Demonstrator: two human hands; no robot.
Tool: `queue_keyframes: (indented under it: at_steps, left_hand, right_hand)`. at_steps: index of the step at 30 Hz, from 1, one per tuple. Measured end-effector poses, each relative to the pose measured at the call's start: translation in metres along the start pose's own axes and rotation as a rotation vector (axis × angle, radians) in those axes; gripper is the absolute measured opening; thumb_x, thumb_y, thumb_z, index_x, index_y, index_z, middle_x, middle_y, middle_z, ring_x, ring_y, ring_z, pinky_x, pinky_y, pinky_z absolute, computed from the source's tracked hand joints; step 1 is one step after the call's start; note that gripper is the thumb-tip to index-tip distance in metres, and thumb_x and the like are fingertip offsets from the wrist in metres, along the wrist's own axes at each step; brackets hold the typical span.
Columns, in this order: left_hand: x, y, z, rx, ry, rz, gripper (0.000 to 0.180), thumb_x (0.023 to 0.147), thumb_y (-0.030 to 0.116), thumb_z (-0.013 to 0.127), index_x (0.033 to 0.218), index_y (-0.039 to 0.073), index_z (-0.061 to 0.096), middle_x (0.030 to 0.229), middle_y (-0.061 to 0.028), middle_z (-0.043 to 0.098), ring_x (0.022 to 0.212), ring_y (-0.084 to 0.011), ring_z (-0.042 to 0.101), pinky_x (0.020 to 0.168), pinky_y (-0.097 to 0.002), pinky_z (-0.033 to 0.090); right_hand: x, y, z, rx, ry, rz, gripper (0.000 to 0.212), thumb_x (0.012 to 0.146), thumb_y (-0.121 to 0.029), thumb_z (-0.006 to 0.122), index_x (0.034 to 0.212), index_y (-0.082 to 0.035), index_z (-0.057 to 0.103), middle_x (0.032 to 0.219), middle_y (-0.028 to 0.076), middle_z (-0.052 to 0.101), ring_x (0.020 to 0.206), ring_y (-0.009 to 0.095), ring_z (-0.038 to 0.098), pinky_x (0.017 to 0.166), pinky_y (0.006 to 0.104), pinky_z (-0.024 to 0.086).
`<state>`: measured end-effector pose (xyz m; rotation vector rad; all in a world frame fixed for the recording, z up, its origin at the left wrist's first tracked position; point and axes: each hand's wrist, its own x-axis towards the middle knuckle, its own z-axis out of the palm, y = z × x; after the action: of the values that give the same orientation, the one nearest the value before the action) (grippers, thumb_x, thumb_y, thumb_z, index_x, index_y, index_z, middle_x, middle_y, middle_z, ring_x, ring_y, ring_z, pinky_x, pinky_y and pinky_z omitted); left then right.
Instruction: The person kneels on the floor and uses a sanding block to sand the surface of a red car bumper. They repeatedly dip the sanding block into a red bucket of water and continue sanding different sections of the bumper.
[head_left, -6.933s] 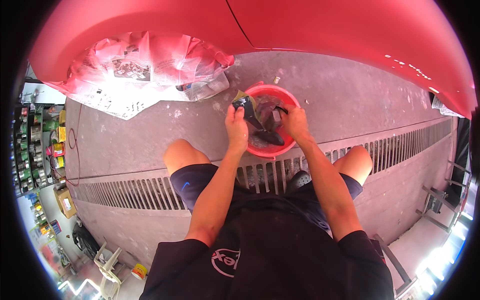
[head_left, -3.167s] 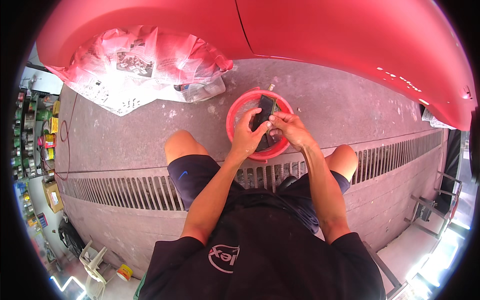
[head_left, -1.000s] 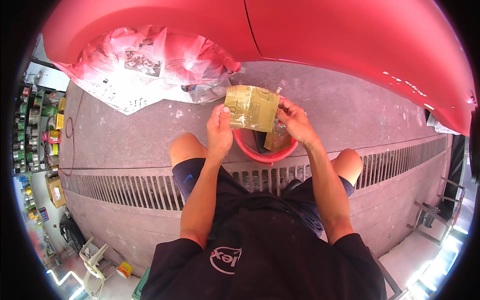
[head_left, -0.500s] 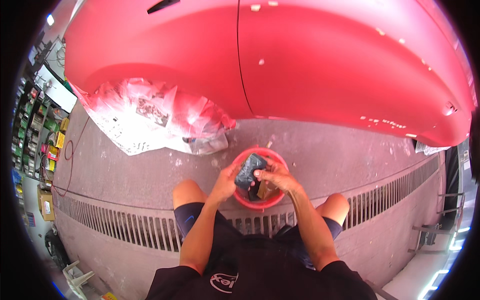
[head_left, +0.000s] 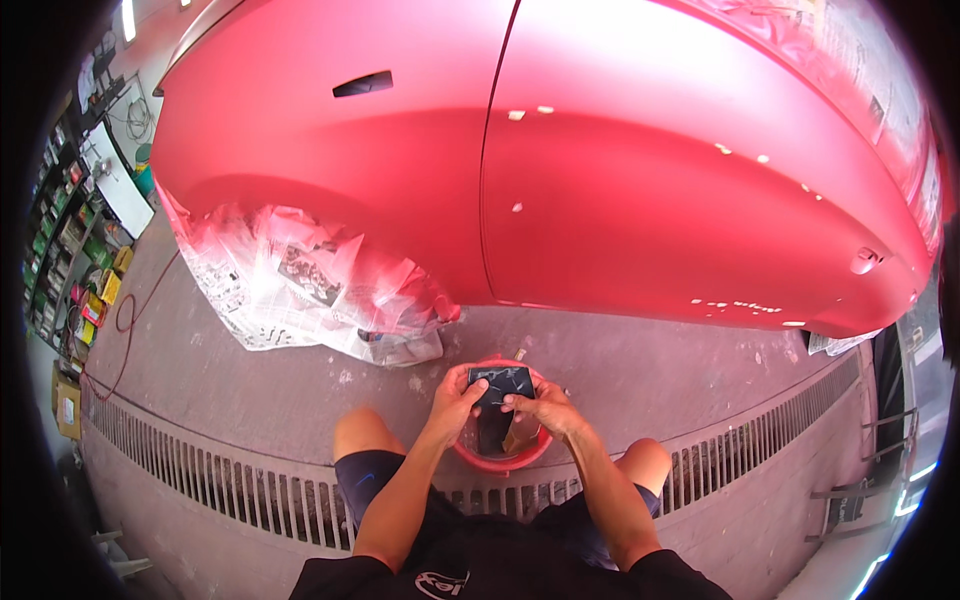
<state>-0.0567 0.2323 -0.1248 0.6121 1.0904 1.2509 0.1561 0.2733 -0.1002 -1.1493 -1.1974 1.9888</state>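
Note:
Both my hands hold a dark, creased piece of sandpaper (head_left: 505,382) over a red bucket (head_left: 500,464) between my knees. My left hand (head_left: 456,404) grips its left side, thumb lying on top. At the right edge, my right hand (head_left: 546,407) pinches it with the thumb near the lower corner. Inside the bucket a brown piece (head_left: 522,434) and something dark show below the sheet; the hands hide part of them. Ahead stands a matte red car body (head_left: 600,220) with small pale patches along the door.
Crumpled masking newspaper (head_left: 300,290) covers the wheel arch at the left. A slotted floor drain grate (head_left: 240,474) runs beneath my legs. Shelves with cans (head_left: 60,235), a hose (head_left: 125,312) and a cardboard box (head_left: 67,408) line the left side. A metal stand (head_left: 850,490) is at the right.
The view has tilted up, so the car and bucket sit lower in it. The sandpaper has turned from slanted to nearly level, and my left thumb now lies on top of it.

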Motion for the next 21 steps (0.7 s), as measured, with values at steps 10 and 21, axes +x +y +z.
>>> queue_keyframes:
  at_steps: [10,21]
  left_hand:
    - [-0.007,0.006,-0.013,-0.13,-0.255,-0.243,0.02,0.098,0.014,0.077,0.114,0.003,0.07,0.09,-0.0068,0.072,0.071,-0.0151,0.066,0.061,-0.0314,0.053]
    - [-0.023,0.049,0.028,-0.169,-0.074,0.26,0.039,0.1,-0.001,0.053,0.139,-0.009,0.057,0.118,-0.0163,0.073,0.102,-0.0288,0.074,0.088,-0.0446,0.066]
  right_hand:
    - [0.002,0.003,-0.006,0.223,-0.15,0.055,0.039,0.099,-0.008,0.078,0.135,-0.01,0.064,0.108,0.002,0.075,0.089,0.011,0.073,0.074,0.0256,0.062]
    - [0.006,0.023,-0.063,-0.147,0.432,-0.147,0.041,0.101,-0.04,0.077,0.126,-0.007,0.071,0.101,0.003,0.077,0.091,0.015,0.072,0.081,0.0359,0.059]
